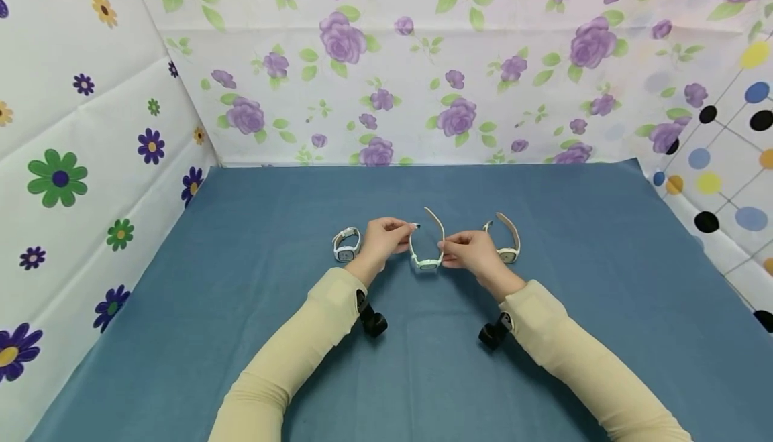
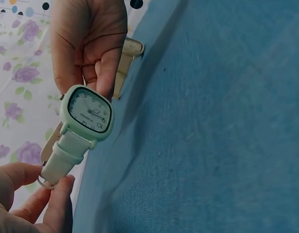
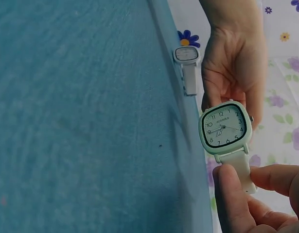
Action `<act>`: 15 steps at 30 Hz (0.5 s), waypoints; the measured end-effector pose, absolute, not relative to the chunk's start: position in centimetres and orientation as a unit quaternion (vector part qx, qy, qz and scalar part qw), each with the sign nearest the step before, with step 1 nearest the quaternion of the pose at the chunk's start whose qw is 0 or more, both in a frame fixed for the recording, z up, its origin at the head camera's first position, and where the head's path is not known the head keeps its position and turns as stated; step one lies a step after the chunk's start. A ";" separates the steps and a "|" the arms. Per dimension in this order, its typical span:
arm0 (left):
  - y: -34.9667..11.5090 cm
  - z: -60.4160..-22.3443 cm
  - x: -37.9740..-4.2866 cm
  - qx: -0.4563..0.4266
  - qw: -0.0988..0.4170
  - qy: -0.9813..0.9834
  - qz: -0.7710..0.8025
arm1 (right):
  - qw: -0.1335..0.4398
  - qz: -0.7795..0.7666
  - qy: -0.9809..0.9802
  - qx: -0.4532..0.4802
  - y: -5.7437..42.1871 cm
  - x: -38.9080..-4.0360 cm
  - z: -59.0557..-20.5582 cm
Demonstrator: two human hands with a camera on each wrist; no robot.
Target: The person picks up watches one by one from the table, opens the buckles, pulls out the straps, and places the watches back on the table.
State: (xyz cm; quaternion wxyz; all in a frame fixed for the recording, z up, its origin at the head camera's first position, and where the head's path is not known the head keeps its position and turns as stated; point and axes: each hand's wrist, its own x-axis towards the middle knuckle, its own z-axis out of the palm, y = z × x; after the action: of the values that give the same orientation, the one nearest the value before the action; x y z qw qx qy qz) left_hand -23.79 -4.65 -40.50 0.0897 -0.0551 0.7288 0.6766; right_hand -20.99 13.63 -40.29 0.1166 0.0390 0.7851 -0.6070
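Between the two hands is a pale green wristwatch (image 1: 428, 264) with its strap unfastened and its dial towards the person. My left hand (image 1: 386, 237) pinches the buckle end of one strap half, as the left wrist view also shows at the metal buckle (image 2: 46, 182). On the other side, my right hand (image 1: 474, 252) grips the second strap half between thumb and fingers, close to the case (image 3: 227, 127). Left of the left hand stands a white wristwatch (image 1: 346, 253) with its strap curved round. A beige wristwatch (image 1: 508, 255) stands just beyond the right hand, which partly hides it.
Blue cloth (image 1: 410, 375) covers the table. A flowered backdrop (image 1: 398, 93) rises at its far edge, with patterned sheets at the left and right sides. A black wrist camera (image 1: 374, 323) hangs from the left sleeve, and another camera (image 1: 493, 335) from the right.
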 end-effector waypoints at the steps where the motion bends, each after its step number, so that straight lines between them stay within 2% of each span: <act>1: -4.6 -40.4 -24.0 -0.056 0.089 0.731 0.675 | 0.114 -0.606 0.786 0.042 13.5 -21.1 -40.3; 15: -4.2 -41.2 -24.9 -0.071 0.085 0.736 0.668 | 0.128 -0.597 0.790 0.056 13.5 -22.6 -40.9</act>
State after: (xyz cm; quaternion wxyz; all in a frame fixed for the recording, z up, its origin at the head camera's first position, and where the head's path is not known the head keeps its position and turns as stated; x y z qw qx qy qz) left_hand -24.93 -4.21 -41.23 0.0852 -0.0710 0.7358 0.6681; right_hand -22.56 13.51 -40.89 0.1283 0.0556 0.7899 -0.5971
